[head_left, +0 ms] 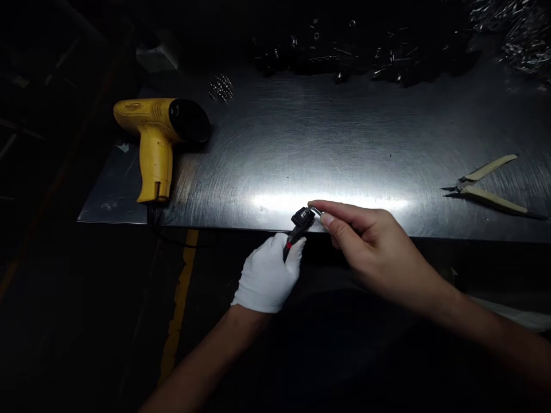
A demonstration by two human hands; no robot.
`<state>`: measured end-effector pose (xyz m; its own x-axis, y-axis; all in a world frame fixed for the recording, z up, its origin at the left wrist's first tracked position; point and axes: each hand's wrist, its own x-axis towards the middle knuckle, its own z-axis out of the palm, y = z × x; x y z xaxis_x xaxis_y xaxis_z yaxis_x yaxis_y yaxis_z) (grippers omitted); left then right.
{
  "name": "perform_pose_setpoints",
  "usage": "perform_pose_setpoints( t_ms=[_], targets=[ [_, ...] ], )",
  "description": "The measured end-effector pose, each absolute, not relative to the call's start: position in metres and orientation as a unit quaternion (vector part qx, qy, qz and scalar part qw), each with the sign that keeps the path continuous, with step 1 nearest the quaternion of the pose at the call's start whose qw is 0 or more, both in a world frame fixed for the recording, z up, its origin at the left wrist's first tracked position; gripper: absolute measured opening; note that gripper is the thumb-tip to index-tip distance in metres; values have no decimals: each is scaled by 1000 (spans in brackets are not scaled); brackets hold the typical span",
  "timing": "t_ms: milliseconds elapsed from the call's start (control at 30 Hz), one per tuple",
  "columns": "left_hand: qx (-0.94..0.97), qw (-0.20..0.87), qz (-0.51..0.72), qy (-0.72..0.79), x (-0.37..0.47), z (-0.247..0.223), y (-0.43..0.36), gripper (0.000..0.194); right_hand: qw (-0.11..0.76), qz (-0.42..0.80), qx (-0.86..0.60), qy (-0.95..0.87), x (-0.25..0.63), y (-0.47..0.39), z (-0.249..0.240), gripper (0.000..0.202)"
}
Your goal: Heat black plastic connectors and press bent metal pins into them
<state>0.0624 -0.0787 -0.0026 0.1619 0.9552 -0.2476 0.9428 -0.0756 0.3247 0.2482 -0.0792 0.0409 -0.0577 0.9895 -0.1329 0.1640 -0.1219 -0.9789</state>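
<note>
Black tool (300, 223) is what we are holding at the near edge of the metal table (344, 143); in the head view, its blocky head is sitting just over that edge. Our left hand (267, 275), in a white glove, is grasping the lower end near a red band (288, 245), and the long axis is running from the glove away from us, leaning to the right. Our bare right hand (381, 246) is pinching a thin bent metal piece (317, 210) between thumb and forefinger, its far end meeting the head from the right; whether it is seated there, we cannot tell. The left hand is the nearer one, touching the tool, while the head is lying just left of our right fingertips. Farther left, a yellow heat gun (155, 137) is resting on the table, small metal pieces (221, 88) are lying beyond it, and open pliers (495, 195) are lying well to the right.
</note>
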Motion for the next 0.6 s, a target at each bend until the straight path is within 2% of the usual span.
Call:
perform_pose_setpoints(
  t_ms=[600],
  targets=[
    [744, 161, -8, 648, 66, -1, -78, 41, 279, 458, -554, -637, 268, -47, 58, 28]
  ],
)
